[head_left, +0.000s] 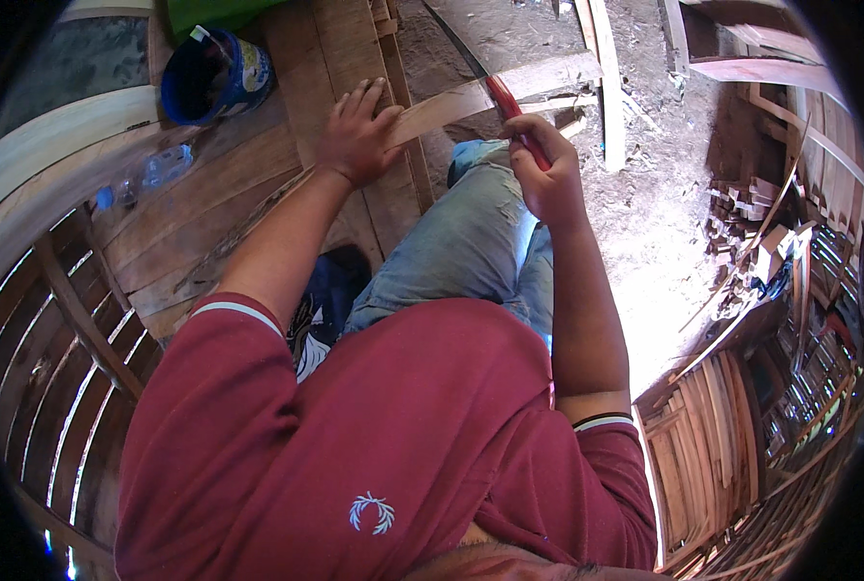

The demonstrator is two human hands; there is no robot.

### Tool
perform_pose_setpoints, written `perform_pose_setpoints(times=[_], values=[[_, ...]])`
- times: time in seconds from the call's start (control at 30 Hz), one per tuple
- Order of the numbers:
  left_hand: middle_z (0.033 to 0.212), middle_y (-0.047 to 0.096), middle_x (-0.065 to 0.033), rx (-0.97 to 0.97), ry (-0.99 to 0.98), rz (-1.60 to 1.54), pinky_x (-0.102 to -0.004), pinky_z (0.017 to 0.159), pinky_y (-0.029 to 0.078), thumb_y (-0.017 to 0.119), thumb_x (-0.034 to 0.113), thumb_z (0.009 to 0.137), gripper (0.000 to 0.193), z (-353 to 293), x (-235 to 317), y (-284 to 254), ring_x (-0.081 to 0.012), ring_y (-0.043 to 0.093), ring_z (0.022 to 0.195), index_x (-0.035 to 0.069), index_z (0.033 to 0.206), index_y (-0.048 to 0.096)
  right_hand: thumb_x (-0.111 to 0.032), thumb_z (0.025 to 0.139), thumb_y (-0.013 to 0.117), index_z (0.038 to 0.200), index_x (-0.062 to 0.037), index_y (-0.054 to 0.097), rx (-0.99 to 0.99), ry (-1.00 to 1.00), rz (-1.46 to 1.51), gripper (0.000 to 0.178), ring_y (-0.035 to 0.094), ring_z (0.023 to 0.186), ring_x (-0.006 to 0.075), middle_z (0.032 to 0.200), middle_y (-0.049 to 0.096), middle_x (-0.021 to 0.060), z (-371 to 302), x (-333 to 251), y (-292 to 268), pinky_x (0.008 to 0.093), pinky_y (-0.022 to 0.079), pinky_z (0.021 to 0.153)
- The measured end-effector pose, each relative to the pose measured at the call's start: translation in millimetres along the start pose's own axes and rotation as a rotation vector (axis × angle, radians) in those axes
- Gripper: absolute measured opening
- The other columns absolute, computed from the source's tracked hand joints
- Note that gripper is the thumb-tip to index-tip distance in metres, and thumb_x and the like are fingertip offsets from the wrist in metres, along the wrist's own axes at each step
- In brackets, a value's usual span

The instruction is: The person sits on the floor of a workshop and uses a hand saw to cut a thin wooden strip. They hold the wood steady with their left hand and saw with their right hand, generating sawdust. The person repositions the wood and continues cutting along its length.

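Observation:
My right hand (551,174) is closed around the red handle of a handsaw (522,121). The saw's dark blade runs up and to the left, away from me, and crosses a pale wooden board (442,107). My left hand (359,136) lies with fingers stretched out on the near left end of that board, pressing it against the plank bench (340,58). The board's other end sticks out to the right past the bench edge, over my jeans-covered knee. Whether the blade has cut into the wood is too small to tell.
A blue bucket (214,77) and a clear plastic bottle (168,166) stand or lie on the bench at the left. An upright pale batten (611,107) is to the right of the board. Stacked offcuts (742,208) and planks (708,426) fill the right side.

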State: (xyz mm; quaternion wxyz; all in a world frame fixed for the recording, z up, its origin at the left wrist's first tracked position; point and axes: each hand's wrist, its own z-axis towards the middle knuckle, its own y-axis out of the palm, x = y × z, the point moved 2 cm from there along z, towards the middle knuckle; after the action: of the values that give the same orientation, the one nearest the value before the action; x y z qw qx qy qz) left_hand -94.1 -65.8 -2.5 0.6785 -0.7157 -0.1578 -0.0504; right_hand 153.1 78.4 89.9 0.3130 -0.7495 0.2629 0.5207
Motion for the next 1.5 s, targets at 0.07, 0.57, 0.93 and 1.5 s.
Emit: perform_pose_setpoints(times=[0.07,0.57,0.93,1.5], values=[[0.16,0.04,-0.0139,0.009,0.01,0.013,-0.0534,0.121,0.03,0.076,0.047,0.083,0.055,2,-1,1,-0.0341,0.034,0.151,0.023,0.131,0.064,0.001,0.088,0.057,0.109,-0.0008,0.067,0.014,-0.024,0.047,0.023,0.058,0.084,0.0072,0.093,0.065,0.0028,0,4,2,0.0231,0.047,0.076],[0.159,0.042,-0.0146,0.028,0.03,-0.02,-0.0539,0.119,0.034,0.076,0.041,0.083,0.051,0,1,-2,-0.0361,0.04,0.147,0.02,0.129,0.066,0.008,0.087,0.047,0.105,-0.0031,0.063,-0.015,0.235,0.105,0.027,0.055,0.077,0.0069,0.087,0.061,0.001,-88,-42,-41,0.022,0.044,0.07],[0.162,0.039,-0.0119,0.002,-0.08,0.015,-0.0528,0.121,0.031,0.07,0.053,0.088,0.055,3,3,10,-0.0332,0.036,0.15,0.019,0.131,0.066,-0.001,0.092,0.056,0.113,-0.0023,0.067,-0.034,0.006,0.052,0.023,0.063,0.087,0.0103,0.099,0.071,0.0051,-11,-24,-14,0.0257,0.05,0.08],[0.162,0.039,-0.0093,0.001,-0.091,0.024,-0.0526,0.122,0.029,0.073,0.046,0.086,0.055,-2,2,12,-0.0295,0.035,0.152,0.025,0.135,0.062,-0.002,0.092,0.054,0.118,0.0006,0.066,-0.095,0.229,-0.117,0.029,0.069,0.106,0.0195,0.11,0.073,0.0137,8,-79,-3,0.0312,0.052,0.094]])
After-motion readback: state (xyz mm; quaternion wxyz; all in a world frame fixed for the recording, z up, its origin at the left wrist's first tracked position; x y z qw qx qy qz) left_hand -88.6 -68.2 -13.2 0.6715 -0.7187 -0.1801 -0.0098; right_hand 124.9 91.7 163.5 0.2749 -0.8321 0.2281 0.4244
